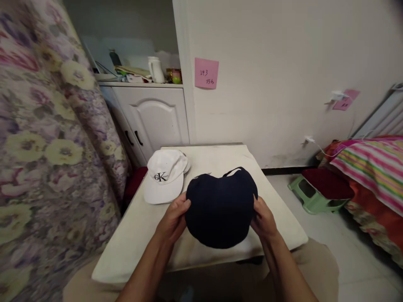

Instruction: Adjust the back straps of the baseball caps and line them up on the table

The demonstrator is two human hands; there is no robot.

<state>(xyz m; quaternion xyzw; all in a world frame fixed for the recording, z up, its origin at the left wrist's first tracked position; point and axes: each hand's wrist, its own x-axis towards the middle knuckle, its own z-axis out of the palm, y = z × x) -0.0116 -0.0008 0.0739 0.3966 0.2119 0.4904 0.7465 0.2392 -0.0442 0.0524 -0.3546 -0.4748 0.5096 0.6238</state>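
A dark navy cap (220, 209) is held over the near half of the table, its rounded brim towards me and its strap loop at the far right. My left hand (174, 216) grips its left edge, thumb on top. On the opposite edge, my right hand (263, 216) is closed in the same way; its fingers are partly hidden under the cap. A white cap (165, 176) with black "CK" lettering lies to the left on the table, brim towards me. Another white piece shows partly behind it.
The table (126, 251) has a pale cover. A floral curtain (56, 147) hangs at left, and a white cabinet (157, 115) with a jug (155, 69) on top stands behind. To the right are a green stool (307, 195) and a bed with a striped cover (374, 167).
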